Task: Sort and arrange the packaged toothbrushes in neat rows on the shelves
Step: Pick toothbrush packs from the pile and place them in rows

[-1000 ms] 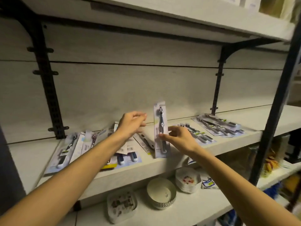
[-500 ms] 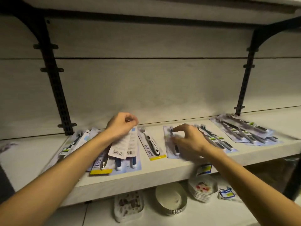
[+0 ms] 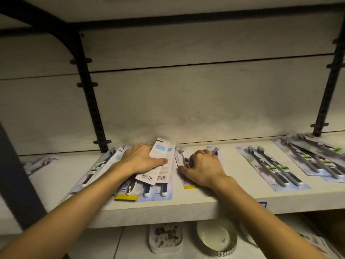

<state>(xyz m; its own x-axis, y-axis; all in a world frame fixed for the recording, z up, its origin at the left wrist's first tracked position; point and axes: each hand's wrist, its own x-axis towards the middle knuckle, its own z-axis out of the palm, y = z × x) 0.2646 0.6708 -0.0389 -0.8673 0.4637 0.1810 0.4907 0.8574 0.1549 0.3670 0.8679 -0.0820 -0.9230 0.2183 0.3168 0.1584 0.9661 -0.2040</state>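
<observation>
The shelf carries all the toothbrush packs, and places here are told from its front edge. The left hand lies on a loose pile of packs near that edge; its thumb pinches two white back-side cards that tilt up toward the back wall. The right hand rests just beside it, fingers curled on a yellow-tipped pack and on a single pack behind it — whether it really grips them, I cannot tell. Further right along the edge lie a twin pack and a stack of grey packs, flat and side by side; below the shelf stands a round white dish.
</observation>
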